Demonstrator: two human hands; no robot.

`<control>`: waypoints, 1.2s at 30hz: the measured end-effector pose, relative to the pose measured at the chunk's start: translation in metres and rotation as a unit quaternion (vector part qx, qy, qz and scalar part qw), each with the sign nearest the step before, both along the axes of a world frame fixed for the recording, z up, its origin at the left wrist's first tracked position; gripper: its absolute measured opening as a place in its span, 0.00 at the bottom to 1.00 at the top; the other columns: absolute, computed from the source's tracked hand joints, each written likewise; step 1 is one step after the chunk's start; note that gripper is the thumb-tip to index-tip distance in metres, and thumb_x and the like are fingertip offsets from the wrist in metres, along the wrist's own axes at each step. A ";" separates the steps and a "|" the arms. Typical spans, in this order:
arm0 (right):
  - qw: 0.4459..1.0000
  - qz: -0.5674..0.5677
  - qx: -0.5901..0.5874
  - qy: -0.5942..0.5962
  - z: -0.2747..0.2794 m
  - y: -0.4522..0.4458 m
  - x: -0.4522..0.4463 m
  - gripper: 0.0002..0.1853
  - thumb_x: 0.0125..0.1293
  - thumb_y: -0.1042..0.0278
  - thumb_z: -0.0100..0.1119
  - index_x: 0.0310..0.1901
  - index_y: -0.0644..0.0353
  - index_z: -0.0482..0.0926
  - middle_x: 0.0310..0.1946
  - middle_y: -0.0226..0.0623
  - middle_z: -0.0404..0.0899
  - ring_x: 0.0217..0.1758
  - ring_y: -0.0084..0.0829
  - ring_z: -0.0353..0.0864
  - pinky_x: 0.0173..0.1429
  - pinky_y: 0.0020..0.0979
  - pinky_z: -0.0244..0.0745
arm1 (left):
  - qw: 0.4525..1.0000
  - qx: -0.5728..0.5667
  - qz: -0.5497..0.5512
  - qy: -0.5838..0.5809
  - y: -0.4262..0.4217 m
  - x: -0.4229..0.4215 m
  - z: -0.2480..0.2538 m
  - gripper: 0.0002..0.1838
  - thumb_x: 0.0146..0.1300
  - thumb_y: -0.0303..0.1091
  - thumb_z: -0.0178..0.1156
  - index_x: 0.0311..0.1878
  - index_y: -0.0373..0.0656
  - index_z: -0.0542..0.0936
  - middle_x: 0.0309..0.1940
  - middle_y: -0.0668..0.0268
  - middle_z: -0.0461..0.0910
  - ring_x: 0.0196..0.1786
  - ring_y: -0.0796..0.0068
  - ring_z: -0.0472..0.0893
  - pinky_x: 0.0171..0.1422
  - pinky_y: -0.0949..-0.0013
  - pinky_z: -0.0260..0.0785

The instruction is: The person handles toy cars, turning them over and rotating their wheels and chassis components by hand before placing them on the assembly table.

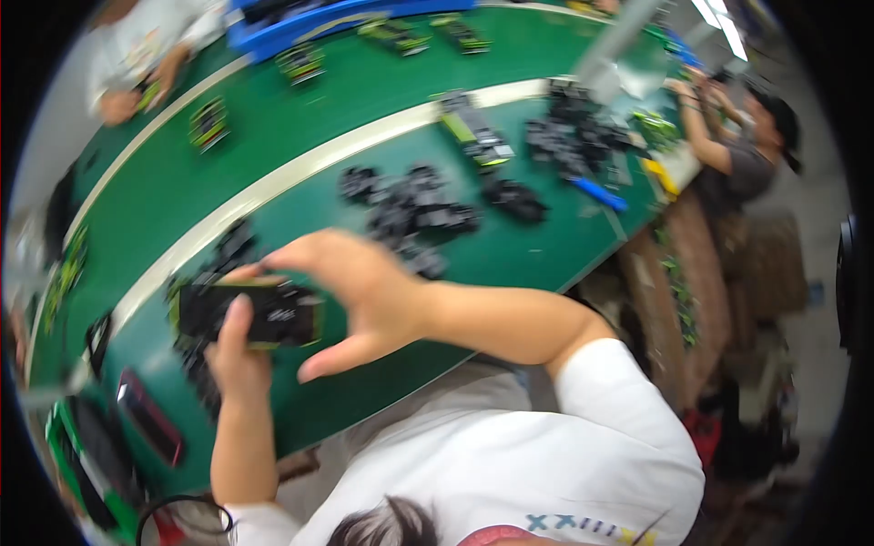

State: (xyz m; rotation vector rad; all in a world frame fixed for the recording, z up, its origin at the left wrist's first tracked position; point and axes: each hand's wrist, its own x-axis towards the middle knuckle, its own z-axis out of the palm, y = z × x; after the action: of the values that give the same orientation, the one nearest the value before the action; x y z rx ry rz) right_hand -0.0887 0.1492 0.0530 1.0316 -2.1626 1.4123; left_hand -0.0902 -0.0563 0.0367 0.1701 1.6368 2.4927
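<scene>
My left hand (238,350) is closed on a flat black rectangular piece with yellow-green edges (282,314), which looks like the underside of a toy car, its thumb lying across the face. Around the right end of that piece is my right hand (360,287), thumb and fingers spread in a C shape. Its fingertips come close to the upper edge; whether they touch is blurred. Black parts (235,246) lie on the table behind and below the held piece. A larger heap of black wheel-like parts (414,209) sits beyond my right hand.
Green-and-black toy cars (300,62) stand along the green table (364,91), near a blue bin (300,32). A longer green-and-grey car (473,127) lies to the right. A dark red-edged case (150,417) rests at left. Other people work at far left and right (742,155).
</scene>
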 end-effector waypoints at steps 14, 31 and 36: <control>0.997 -0.057 0.008 0.052 -0.020 -0.011 -0.003 0.39 0.37 0.60 0.76 0.54 0.61 0.70 0.45 0.42 0.73 0.51 0.44 0.73 0.52 0.42 0.68 | 0.993 -0.089 -0.005 0.080 -0.004 0.010 -0.007 0.27 0.64 0.36 0.56 0.64 0.34 0.64 0.55 0.56 0.71 0.57 0.66 0.75 0.61 0.65 0.72; 0.997 -0.050 0.013 0.055 -0.026 -0.012 -0.006 0.38 0.38 0.60 0.75 0.53 0.62 0.70 0.43 0.41 0.73 0.49 0.45 0.73 0.50 0.43 0.67 | 0.980 -0.158 0.019 0.123 -0.010 0.008 -0.015 0.26 0.64 0.32 0.54 0.63 0.32 0.64 0.58 0.56 0.69 0.60 0.64 0.73 0.63 0.63 0.69; 0.997 -0.049 0.014 0.061 -0.025 -0.012 -0.007 0.37 0.37 0.60 0.75 0.52 0.62 0.70 0.43 0.41 0.74 0.48 0.45 0.73 0.50 0.43 0.67 | 0.972 -0.177 0.014 0.153 -0.010 0.009 -0.014 0.25 0.64 0.31 0.54 0.62 0.31 0.64 0.59 0.55 0.69 0.60 0.64 0.73 0.63 0.62 0.68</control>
State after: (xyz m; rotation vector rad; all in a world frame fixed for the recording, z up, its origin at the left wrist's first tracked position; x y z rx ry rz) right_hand -0.0952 0.1374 0.0280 0.9800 -2.1205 1.2458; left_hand -0.0812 -0.0661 0.0227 0.5095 2.1851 2.2267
